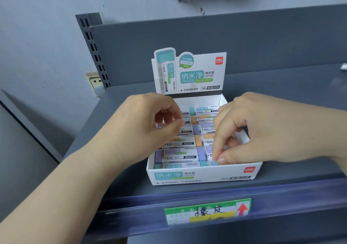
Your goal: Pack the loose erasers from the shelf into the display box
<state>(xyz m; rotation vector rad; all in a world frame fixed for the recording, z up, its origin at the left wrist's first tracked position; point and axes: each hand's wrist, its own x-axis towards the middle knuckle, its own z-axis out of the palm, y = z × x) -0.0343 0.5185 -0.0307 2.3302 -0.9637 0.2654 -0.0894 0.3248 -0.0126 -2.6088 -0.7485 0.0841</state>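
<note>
price tag [207, 211] below, wall socket [94, 81] left

We see a dark grey metal shelf [116, 150] with a raised back panel; on it stands the white display box [203, 176], its printed lid flap upright at the back; a green and yellow price label [207, 212] sits in the shelf's front rail.
</note>
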